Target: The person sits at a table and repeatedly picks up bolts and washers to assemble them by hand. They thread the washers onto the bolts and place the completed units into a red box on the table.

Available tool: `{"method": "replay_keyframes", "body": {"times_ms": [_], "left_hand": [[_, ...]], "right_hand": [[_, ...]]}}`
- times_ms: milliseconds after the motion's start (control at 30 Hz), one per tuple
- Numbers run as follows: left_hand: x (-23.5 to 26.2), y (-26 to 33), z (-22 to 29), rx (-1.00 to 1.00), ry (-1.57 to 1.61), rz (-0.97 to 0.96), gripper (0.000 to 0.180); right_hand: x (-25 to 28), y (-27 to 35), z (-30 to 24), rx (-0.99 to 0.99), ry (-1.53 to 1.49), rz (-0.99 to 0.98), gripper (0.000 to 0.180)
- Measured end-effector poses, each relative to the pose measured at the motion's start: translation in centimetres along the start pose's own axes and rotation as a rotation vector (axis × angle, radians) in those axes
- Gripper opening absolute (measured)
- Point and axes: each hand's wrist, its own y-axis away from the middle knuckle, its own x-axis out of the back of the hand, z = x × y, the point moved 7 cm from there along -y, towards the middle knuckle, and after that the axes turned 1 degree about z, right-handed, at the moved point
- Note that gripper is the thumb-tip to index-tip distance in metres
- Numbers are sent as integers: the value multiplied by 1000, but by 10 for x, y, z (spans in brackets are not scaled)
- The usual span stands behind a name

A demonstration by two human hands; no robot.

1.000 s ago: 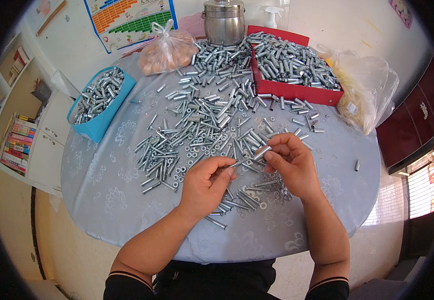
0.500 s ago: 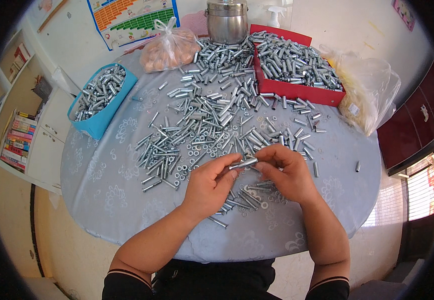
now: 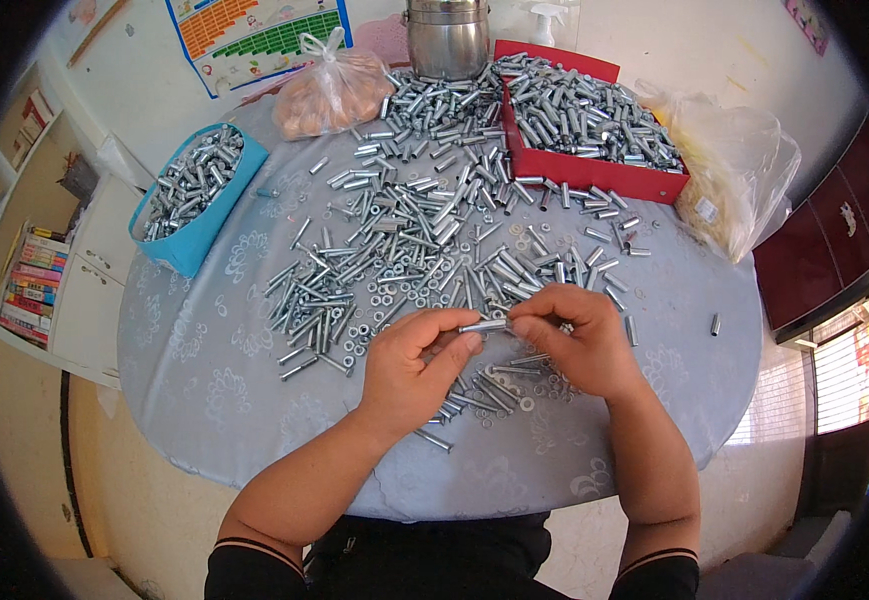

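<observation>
A shiny metal expansion bolt (image 3: 485,326) lies nearly level between my two hands, over the near side of the heap. My left hand (image 3: 405,368) pinches its left end between thumb and fingers. At its right end, the closed thumb and fingers of my right hand (image 3: 587,345) grip it; whether a nut or washer is in them is hidden. Below the hands lie several long bolts (image 3: 495,388) and flat washers (image 3: 527,404). Just beyond are loose nuts (image 3: 395,285), more bolts (image 3: 315,300) and metal sleeves (image 3: 445,225).
A blue box (image 3: 217,222) of finished-looking bolts stands at the left, a red box (image 3: 595,180) of them at the back right. Bags of round brown items (image 3: 330,95) and yellowish contents (image 3: 720,215) flank a steel pot (image 3: 448,40). A lone sleeve (image 3: 716,324) lies near the right edge.
The expansion bolt has tipped from a slant to nearly level. My right fingers have shifted slightly at its right end, and both hands still hold it.
</observation>
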Motion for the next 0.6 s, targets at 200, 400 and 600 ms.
{"method": "replay_keyframes", "body": {"times_ms": [200,400,600], "left_hand": [[3,2,-14,122,224,72,22],[1,2,-13,77,192,59,23],[0,1,-12,80,193,48,23]], "right_hand": [[18,-3,0,56,298,-88,13],[-4,1,1,228,474,-225,13],[-11,3,4,216,619,-242,14]]}}
